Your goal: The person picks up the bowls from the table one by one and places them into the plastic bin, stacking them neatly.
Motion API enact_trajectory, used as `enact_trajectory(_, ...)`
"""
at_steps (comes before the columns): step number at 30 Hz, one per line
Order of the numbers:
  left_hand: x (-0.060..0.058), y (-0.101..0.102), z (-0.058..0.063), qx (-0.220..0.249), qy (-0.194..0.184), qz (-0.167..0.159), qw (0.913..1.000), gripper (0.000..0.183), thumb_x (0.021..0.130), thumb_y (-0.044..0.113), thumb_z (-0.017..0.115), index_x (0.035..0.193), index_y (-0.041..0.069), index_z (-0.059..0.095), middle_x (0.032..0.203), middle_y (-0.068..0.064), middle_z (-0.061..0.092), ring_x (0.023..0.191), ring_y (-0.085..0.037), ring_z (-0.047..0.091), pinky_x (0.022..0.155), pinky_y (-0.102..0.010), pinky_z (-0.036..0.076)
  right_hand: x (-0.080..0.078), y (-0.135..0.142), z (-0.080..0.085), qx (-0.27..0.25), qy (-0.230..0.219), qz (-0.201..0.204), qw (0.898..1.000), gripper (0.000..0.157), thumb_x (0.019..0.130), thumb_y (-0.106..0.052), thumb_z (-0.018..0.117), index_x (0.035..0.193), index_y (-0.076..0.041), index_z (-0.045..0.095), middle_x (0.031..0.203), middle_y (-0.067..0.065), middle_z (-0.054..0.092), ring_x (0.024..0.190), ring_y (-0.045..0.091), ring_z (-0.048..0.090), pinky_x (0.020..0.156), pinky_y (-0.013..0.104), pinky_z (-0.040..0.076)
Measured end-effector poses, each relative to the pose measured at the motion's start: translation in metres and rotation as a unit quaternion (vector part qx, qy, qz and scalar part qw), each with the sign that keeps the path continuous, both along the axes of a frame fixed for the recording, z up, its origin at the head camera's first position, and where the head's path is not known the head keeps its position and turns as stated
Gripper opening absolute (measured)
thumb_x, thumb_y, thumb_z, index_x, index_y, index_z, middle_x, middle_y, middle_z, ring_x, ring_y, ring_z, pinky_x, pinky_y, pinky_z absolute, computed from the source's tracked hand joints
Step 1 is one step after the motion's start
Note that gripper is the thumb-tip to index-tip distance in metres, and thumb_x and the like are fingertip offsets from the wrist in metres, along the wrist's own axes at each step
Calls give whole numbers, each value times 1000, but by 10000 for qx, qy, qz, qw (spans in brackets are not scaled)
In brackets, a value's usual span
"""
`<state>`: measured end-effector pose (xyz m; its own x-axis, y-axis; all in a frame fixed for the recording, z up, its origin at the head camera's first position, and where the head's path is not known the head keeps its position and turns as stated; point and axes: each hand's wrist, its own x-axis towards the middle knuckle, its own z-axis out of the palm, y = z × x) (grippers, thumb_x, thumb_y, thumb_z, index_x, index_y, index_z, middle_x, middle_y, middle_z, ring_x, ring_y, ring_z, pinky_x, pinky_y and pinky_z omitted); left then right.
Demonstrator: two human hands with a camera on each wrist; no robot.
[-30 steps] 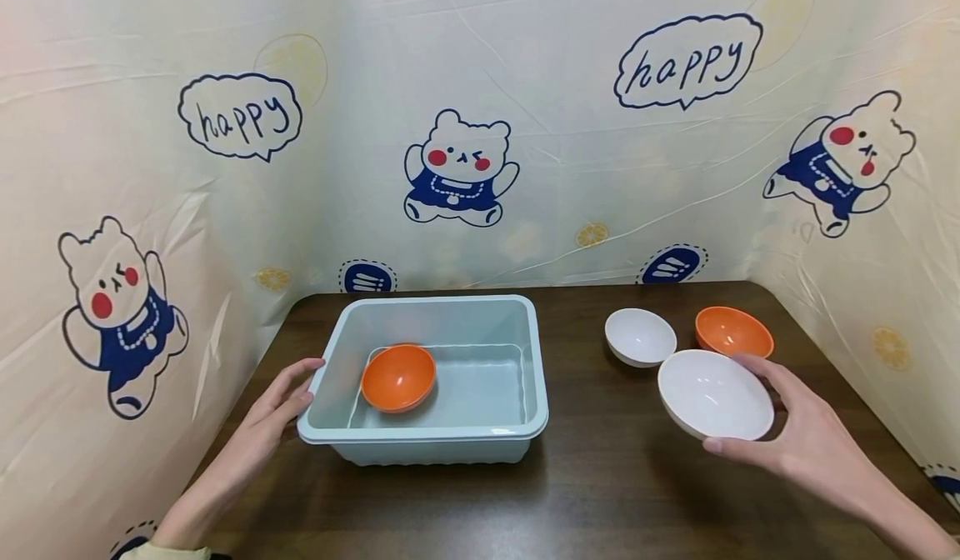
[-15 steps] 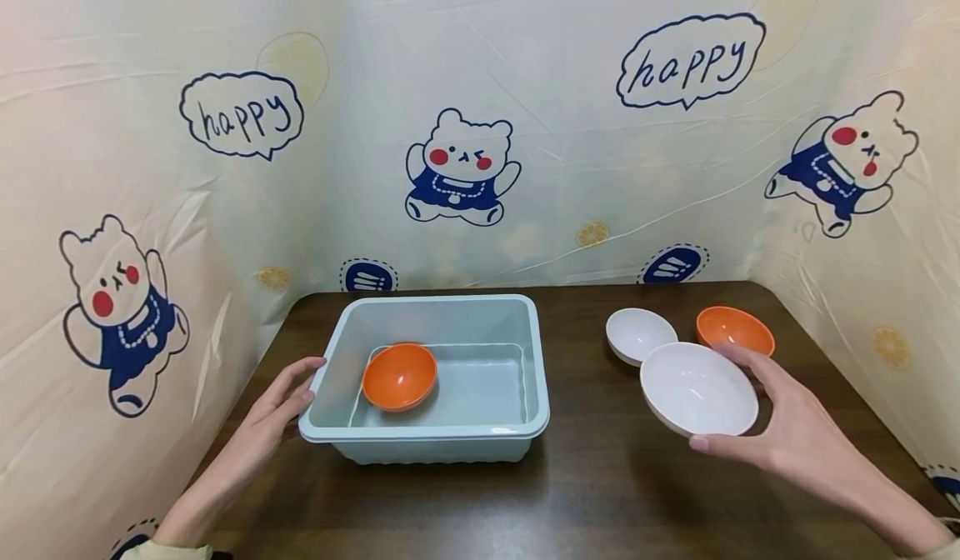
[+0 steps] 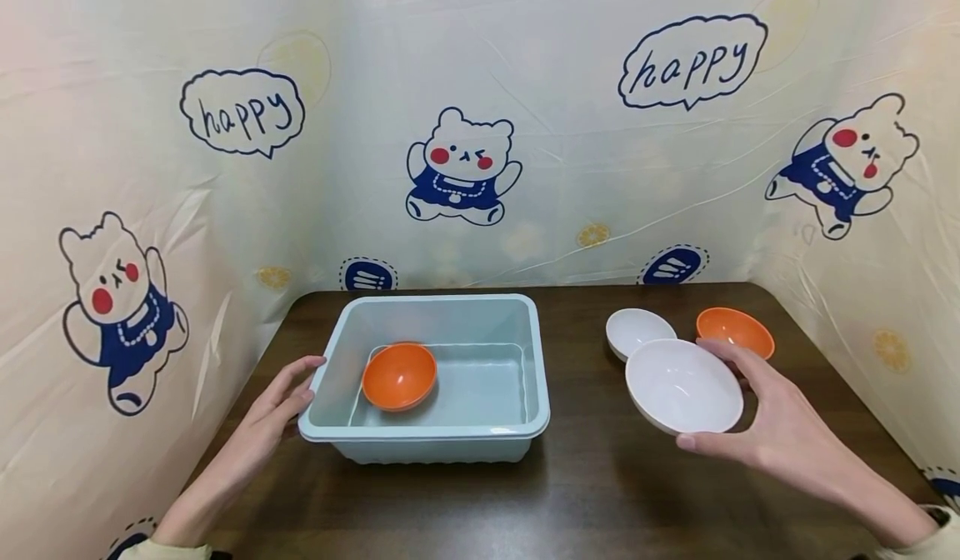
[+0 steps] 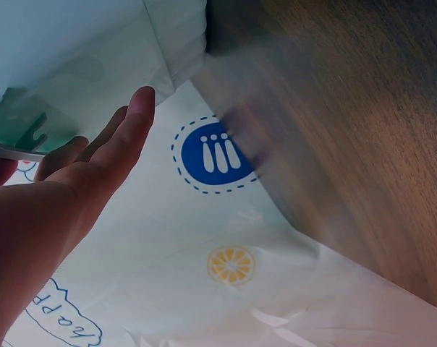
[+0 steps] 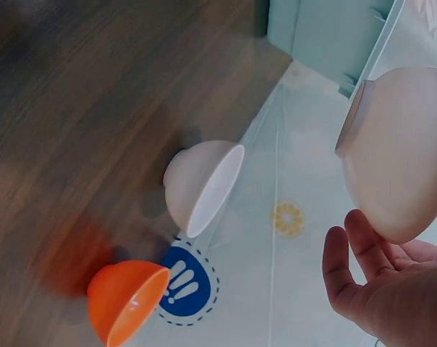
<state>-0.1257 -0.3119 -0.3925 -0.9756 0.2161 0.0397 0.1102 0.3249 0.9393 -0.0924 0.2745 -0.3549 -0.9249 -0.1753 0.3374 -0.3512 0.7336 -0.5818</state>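
My right hand (image 3: pixel 787 422) grips a white bowl (image 3: pixel 684 387) by its right side, thumb at the near rim and fingers at the far side. The right wrist view shows this bowl's outside and foot (image 5: pixel 356 119), raised above the table. At the left, my left hand (image 3: pixel 272 410) touches the left rim of a pale blue plastic bin (image 3: pixel 420 434), its fingers (image 4: pixel 124 137) stretched along the outer wall. Inside the bin, toward the left, sits an orange bowl (image 3: pixel 399 378).
A smaller white bowl (image 3: pixel 630 327) and another orange bowl (image 3: pixel 738 331) stand at the back right of the dark wooden table (image 3: pixel 585 477), behind the held bowl. Printed cloth (image 3: pixel 465 60) hangs along the back and both sides.
My right hand has carried the white bowl a short way left and slightly back, toward the bin. The left hand and bin have stayed in place.
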Motion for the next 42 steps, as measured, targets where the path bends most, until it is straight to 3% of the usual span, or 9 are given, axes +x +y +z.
enact_trajectory(10,-1,0,0,-8,-42,57,10000,47,117,21,36,159,4,26,157,-34,39,115,-4,58,83,-32,54,-3,-8,4,-108,48,177,9998,105,63,-35,104,152,-23,49,141,2,58,113,4,51,89,13,36)
enact_trajectory(17,0,0,2,-50,-108,56,9999,48,117,24,37,159,4,26,160,-33,37,118,-3,57,84,-32,53,-6,-14,8,-8,-95,191,9998,105,65,-38,102,153,-21,49,143,6,57,117,15,51,89,16,40)
enact_trajectory(26,0,1,1,-114,-186,104,9997,49,117,23,37,160,4,25,160,-33,36,117,0,56,85,-32,53,-9,-23,12,-48,-96,358,9993,107,64,-41,103,153,-21,49,147,9,54,123,26,52,93,15,36)
enact_trajectory(34,-1,0,0,-88,-59,92,9999,47,117,21,36,159,5,26,157,-33,41,116,-4,57,84,-32,53,-10,-27,15,-36,-153,416,9990,107,65,-42,102,155,-22,47,147,8,55,122,26,54,93,19,39)
enact_trajectory(42,0,0,1,-97,-79,66,9999,48,116,22,37,159,4,26,160,-33,36,117,0,56,84,-30,53,-13,-31,17,-3,-124,561,9983,106,65,-43,101,154,-21,48,143,7,57,120,27,56,94,23,42)
